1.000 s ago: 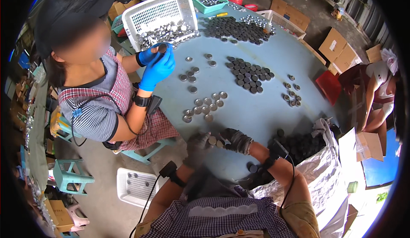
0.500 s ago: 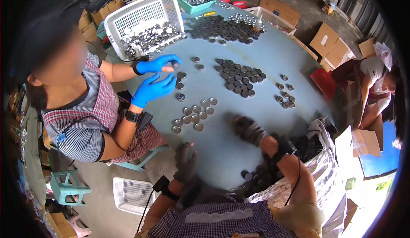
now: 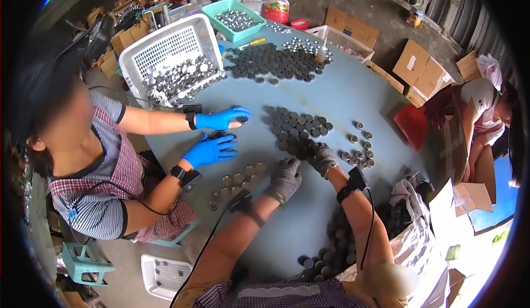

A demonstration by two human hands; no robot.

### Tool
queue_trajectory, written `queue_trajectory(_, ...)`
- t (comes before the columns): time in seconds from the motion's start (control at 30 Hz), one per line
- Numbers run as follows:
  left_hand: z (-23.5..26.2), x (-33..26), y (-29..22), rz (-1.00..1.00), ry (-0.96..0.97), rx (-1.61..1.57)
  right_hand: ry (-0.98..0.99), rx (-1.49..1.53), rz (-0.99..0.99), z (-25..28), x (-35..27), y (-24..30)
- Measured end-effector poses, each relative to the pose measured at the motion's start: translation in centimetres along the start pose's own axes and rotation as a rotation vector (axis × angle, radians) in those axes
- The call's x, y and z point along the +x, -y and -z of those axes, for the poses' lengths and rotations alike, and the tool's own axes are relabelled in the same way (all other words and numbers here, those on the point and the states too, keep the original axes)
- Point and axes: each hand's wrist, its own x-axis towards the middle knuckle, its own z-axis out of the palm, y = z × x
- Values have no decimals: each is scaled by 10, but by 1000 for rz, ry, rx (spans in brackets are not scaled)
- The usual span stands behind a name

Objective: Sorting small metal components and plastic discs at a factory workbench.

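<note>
A left hand (image 3: pixel 285 177) in a grey knit glove lies flat on the blue-grey round desk (image 3: pixel 353 95), fingers together and curled slightly down, close to the desk's near edge. Beside it, the right hand (image 3: pixel 320 158), also grey-gloved, rests with curled fingers on the near rim of a cluster of dark round metal discs (image 3: pixel 297 125) laid flat at the desk's middle; whether it pinches one cannot be told. A black wrist strap with a trailing cable (image 3: pixel 353 182) rides on the right forearm.

Just right of that cluster sits a small group of short silvery metal caps (image 3: pixel 358 145). To the left, near the desk's left edge, lie two rows of dull grey discs (image 3: pixel 238 178). Above those, a co-worker's two blue-gloved hands (image 3: pixel 215 134) rest on the desk, the farther one spread over a single dark disc; this person wears a checked apron over a striped shirt.

At the far left edge stands a white plastic lattice basket (image 3: pixel 149 54) tilted and holding shiny metal caps. A larger spread of dark discs (image 3: pixel 276 62) covers the far side, with a teal plastic tray (image 3: pixel 218 11) of silvery parts beyond it. A crumpled sack of dark discs (image 3: pixel 408 236) hangs at the near right edge. Brown cardboard boxes (image 3: pixel 419 67) stand on the floor to the right, where another person bends.
</note>
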Motion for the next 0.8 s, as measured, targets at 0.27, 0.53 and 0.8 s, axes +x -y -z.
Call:
queue_trajectory(0.27,-47,51,23,290,360,280,224,-79,214,18,-14,24)
queue_trajectory(0.53,-8,-87,5,17,243,118,221,-67,350,-4,-83,55)
queue_trajectory(0.8,82,-211,-10,110,50,-62,146,284,339,-9,-142,120)
